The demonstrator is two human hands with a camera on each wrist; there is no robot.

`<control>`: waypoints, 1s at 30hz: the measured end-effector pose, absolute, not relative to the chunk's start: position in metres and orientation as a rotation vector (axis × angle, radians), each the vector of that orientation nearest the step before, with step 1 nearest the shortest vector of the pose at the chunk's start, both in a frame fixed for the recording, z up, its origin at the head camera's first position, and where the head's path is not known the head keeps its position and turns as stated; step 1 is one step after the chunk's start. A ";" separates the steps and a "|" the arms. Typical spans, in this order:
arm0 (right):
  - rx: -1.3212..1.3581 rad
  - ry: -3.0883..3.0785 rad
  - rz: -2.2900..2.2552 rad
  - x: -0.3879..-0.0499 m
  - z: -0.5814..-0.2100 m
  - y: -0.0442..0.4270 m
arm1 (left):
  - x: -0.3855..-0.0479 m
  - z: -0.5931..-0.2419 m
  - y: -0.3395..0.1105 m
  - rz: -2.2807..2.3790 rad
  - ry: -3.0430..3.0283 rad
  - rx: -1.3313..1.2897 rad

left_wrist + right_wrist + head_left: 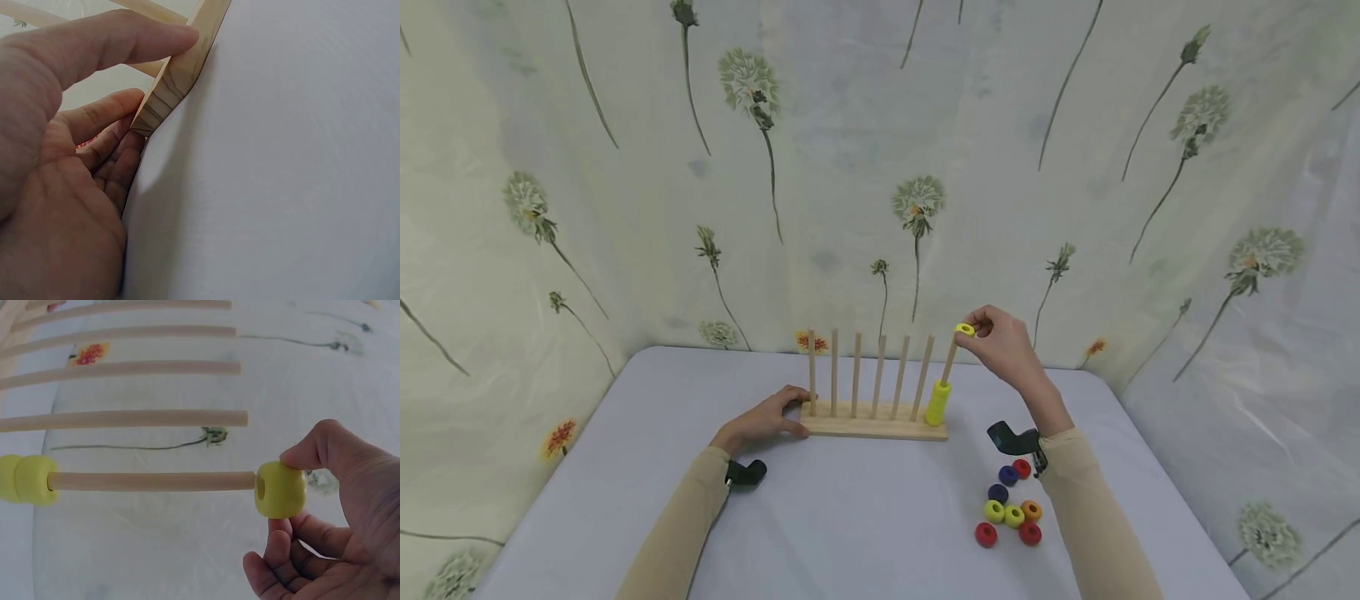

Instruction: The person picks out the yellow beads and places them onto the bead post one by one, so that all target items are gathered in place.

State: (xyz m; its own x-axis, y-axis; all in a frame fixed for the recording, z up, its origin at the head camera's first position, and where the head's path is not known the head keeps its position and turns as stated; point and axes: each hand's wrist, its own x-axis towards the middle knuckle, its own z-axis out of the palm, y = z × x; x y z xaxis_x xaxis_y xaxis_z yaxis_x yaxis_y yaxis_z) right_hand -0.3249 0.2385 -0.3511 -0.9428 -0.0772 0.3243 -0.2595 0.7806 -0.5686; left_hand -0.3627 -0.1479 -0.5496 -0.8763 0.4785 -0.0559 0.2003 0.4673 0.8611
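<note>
"How far along does it look?"

"Early on, I'd judge. On the white bench (850,517) stands a wooden rack (872,427), and its six left-hand pegs (879,375) are bare. Only the rightmost peg (950,364) carries anything: a stack of yellow beads (937,404) around its foot."

"And what's left?"

"Eight loose beads (1014,516) that I can count, near and to the right of the rack: three red, two blue, two yellow, one orange. The yellow stack itself seems unfinished, with bare wood above it."

"How are the hands placed?"

"The left hand (767,418) holds the rack's left end, thumb on the near side, fingers against the end. The right hand (1006,348) is raised over the right end, its grip narrow, pinching a yellow bead (280,490) between thumb and fingers."

"Where exactly is that bead?"

"At the top of the rightmost peg, hole towards the tip. Whether they touch, I can't tell, but it doesn't look threaded yet."
</note>
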 end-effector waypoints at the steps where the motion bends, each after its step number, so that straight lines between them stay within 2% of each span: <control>1: 0.261 -2.698 0.917 -0.326 -0.350 0.238 | -0.363 -0.550 -0.148 1.370 2.429 0.581; 30: 0.326 -2.807 0.873 -0.330 -0.353 0.234 | -0.365 -0.551 -0.148 1.383 2.422 0.608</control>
State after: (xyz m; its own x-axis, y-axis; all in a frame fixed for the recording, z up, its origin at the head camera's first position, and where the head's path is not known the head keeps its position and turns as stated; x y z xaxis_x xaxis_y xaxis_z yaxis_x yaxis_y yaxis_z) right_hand -0.3296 0.2342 -0.3532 -0.9591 -0.1535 0.2379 -0.2613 0.8033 -0.5352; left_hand -0.3653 -0.1485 -0.5506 -0.8703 0.4911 -0.0376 0.2172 0.4510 0.8657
